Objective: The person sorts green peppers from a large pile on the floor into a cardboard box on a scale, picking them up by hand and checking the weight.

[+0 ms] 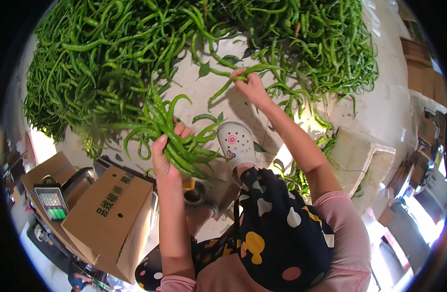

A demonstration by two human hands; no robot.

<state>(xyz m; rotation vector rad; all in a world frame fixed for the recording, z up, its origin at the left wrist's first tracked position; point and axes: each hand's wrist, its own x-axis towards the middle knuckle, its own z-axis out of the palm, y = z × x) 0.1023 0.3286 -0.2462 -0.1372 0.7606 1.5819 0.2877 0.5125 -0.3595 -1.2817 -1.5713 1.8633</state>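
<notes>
A thick bunch of long green chili peppers [172, 140] is gripped in my left hand [168, 149], its thumb across the stems of the bunch and peppers jutting out on all sides. Ahead and to the right, my right hand [250, 87] holds a few curved green peppers [261, 68] between thumb and fingers, just above the floor. A large heap of green peppers [110, 54] spreads beyond both hands, from far left to far right. Single peppers and green leaves [204, 69] lie on the pale floor between the hands and the heap.
An open cardboard box [110, 204] bearing writing stands at the lower left, beside a digital scale display [51, 202]. At the right is a white foam box [358, 160] with peppers beside it. My clog [238, 142] rests on the floor between my hands. Part of another person [76, 279] shows at the bottom left.
</notes>
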